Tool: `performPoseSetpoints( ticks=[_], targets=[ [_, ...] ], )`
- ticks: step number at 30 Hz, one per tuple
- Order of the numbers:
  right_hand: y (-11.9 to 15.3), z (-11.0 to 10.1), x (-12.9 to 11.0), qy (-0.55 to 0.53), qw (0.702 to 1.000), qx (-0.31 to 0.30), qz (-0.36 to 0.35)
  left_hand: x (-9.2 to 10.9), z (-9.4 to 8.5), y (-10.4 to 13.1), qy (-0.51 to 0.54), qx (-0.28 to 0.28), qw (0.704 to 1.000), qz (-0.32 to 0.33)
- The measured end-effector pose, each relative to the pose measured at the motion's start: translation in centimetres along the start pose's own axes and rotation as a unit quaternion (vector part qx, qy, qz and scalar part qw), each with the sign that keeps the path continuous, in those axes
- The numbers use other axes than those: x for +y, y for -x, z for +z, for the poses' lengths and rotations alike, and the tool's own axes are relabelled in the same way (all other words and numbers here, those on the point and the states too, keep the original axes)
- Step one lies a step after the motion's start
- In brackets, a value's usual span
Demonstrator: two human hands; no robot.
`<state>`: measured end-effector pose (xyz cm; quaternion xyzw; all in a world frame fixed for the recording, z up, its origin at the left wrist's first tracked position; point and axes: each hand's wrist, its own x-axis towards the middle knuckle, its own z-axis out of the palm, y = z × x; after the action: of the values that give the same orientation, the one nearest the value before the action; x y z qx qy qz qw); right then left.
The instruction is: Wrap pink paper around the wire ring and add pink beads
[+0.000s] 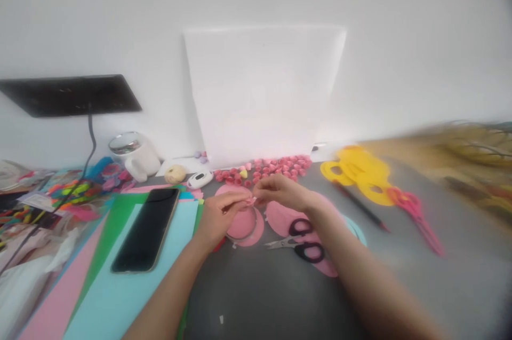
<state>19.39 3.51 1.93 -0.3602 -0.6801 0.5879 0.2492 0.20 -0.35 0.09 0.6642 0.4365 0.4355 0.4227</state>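
My left hand (217, 216) and my right hand (283, 193) meet over the middle of the desk, fingertips almost touching. Between the left fingertips is a small pink paper piece (250, 201), blurred and mostly covered. The right fingers are pinched close against it; what they grip, if anything, is too small to make out. Under the hands lie pink paper rounds (245, 232), one with a curved cut in it. Black-handled scissors (301, 242) rest on more pink paper beside my right forearm. Just behind the hands are several small dark-pink rolled pieces (280, 167).
A phone (147, 230) lies on coloured paper sheets (108, 276) at left, with a white mug (140, 158) behind. Yellow paper cut-outs (362, 169), a dark pencil (362, 205) and pink scissors (418, 217) lie right. A white sheet (264, 94) leans on the wall.
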Motion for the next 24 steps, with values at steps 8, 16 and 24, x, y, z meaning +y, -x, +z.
performPoseSetpoints(
  ticks=[8,16,24],
  targets=[
    [-0.02,0.04,0.56,0.155,0.987,0.022,-0.032,-0.18,-0.06,-0.1,0.0,-0.043,0.998,-0.055],
    [0.24,-0.19,0.64,0.141,0.988,0.012,-0.068,-0.28,-0.16,-0.13,-0.007,-0.048,0.997,-0.067],
    [0.59,0.4,-0.14,0.175,0.984,0.005,-0.033,-0.25,-0.23,-0.29,-0.042,-0.061,0.995,-0.066]
  ],
)
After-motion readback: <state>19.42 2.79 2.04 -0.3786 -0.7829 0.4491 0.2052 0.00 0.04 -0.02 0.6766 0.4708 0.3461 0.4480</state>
